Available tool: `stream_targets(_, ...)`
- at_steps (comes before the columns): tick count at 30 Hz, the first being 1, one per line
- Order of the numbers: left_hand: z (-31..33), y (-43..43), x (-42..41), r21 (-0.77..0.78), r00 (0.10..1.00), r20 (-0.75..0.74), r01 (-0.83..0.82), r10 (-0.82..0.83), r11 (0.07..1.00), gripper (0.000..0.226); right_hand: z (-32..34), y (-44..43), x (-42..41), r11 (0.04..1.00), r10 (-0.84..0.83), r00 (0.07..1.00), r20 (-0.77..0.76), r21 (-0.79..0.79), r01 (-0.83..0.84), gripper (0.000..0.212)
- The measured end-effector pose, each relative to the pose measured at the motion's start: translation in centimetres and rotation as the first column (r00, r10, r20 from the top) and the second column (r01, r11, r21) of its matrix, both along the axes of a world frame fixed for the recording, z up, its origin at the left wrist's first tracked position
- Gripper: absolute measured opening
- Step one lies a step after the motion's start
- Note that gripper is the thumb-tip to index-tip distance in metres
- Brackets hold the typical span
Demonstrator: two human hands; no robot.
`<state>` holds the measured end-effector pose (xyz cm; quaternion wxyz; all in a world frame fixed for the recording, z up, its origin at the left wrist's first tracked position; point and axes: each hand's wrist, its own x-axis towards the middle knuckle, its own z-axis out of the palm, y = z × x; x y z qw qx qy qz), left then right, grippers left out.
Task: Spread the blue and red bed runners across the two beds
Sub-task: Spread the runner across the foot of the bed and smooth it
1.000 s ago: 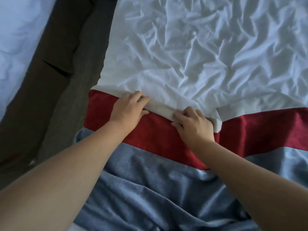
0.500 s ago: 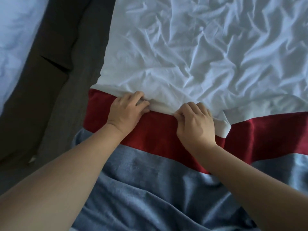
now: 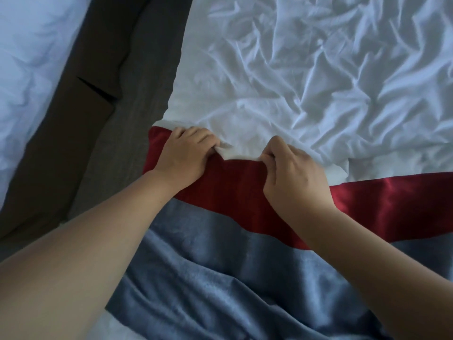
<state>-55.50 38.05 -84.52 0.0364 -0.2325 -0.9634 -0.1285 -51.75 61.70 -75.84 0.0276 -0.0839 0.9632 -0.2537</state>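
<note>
Runner (image 3: 235,236) lies across the near bed (image 3: 318,57), red band (image 3: 232,192) above, blue band (image 3: 220,285) below and rumpled toward the camera. Far left, the second bed (image 3: 31,57) shows only white in view, with a dark gap (image 3: 98,123) between the two. On the red band near the bed's side sits the left hand (image 3: 186,155), fingers (image 3: 196,134) curled, pinching the sheet (image 3: 294,99) by its hem where it laps over the red. Just beside it, the right hand (image 3: 296,180), fingers (image 3: 274,153) bent tight, nips the same hem. This looks like the straightening step: clearing white fabric off the red edge. Next up, I'd say, an even pull with both hands to bare the red, then smoothing the blue folds; further right the hem overlaps too.
</note>
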Motion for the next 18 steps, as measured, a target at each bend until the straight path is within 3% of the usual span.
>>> stream_targets(2, 0.9, -0.5, 0.0, 0.043, 0.999, 0.050, -0.018, 0.016, 0.999, 0.025, -0.6, 0.3, -0.4, 0.993, 0.038, 0.998, -0.043, 0.114, -0.033, 0.012)
stream_targets(4, 1.8, -0.8, -0.2, 0.144, 0.992, 0.129, -0.033, 0.014, 0.989, 0.024, -1.0, 0.4, -0.9, 0.982, 0.057, 0.995, -0.077, 0.186, -0.041, 0.029)
stream_targets(6, 2.8, -1.1, -0.6, 0.286, 0.971, 0.236, -0.026, -0.044, 0.958, 0.021, -1.4, 0.4, -1.3, 0.976, 0.060, 0.992, -0.115, 0.213, -0.034, 0.038)
stream_targets(8, 4.1, -1.4, -1.3, 0.328, 0.957, 0.275, -0.001, -0.095, 0.945, 0.017, -1.6, 0.3, -1.7, 0.981, 0.046, 0.984, -0.175, 0.194, -0.011, 0.038)
stream_targets(12, 6.5, -2.5, -2.7, 0.216, 0.959, 0.281, -0.027, -0.035, 0.976, 0.015, -1.4, 0.0, -2.7, 0.986, -0.046, 0.979, -0.196, 0.148, 0.076, 0.048)
stream_targets(15, 7.3, -2.9, -4.3, 0.103, 0.985, 0.170, -0.012, -0.006, 0.995, 0.024, -1.0, -1.0, -4.3, 0.978, -0.095, 0.990, -0.106, 0.175, 0.113, 0.051)
stream_targets(18, 6.9, -2.6, -7.2, 0.063, 0.996, 0.080, -0.043, 0.038, 0.997, 0.033, -0.4, -1.9, -7.0, 0.974, -0.168, 0.986, -0.015, 0.154, 0.168, 0.042)
